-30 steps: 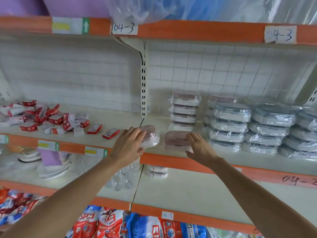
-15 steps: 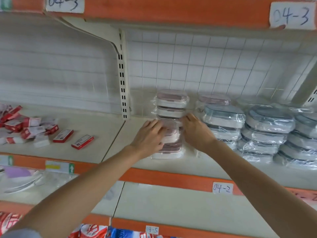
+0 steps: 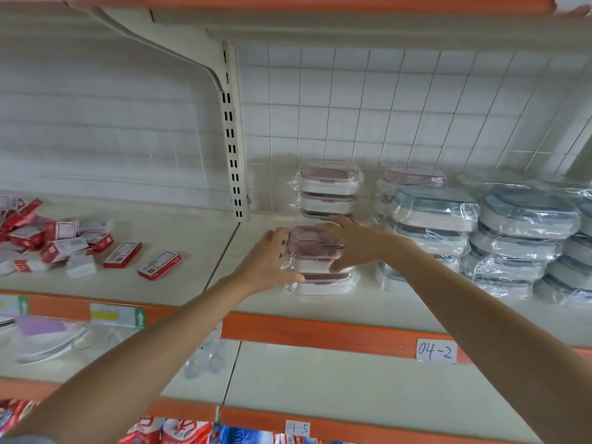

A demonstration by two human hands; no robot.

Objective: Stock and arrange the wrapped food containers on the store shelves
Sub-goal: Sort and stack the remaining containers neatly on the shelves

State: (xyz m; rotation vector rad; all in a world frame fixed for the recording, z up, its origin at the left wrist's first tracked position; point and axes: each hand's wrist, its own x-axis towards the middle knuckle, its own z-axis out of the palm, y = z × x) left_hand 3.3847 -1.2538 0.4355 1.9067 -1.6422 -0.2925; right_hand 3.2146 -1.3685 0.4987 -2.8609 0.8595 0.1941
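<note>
Two plastic-wrapped containers with pink lids stand stacked on the middle shelf [image 3: 262, 312], the top container [image 3: 312, 243] on the bottom container [image 3: 323, 283]. My left hand [image 3: 269, 264] presses with straight fingers against the stack's left side. My right hand [image 3: 355, 245] holds the top container, fingers over its lid and thumb on its front. Behind them, against the tiled back wall, stands a taller stack of pink-lidded containers [image 3: 330, 187].
Stacks of wrapped blue-lidded containers [image 3: 435, 216] fill the shelf to the right. Small red and white boxes [image 3: 121, 254] lie scattered on the left bay. A slotted upright [image 3: 232, 149] divides the bays. Bagged goods [image 3: 179, 432] sit on the lowest shelf.
A second ago each hand held one container near the shelf's front edge. The two now stand stacked further back, with both hands still on the stack.
</note>
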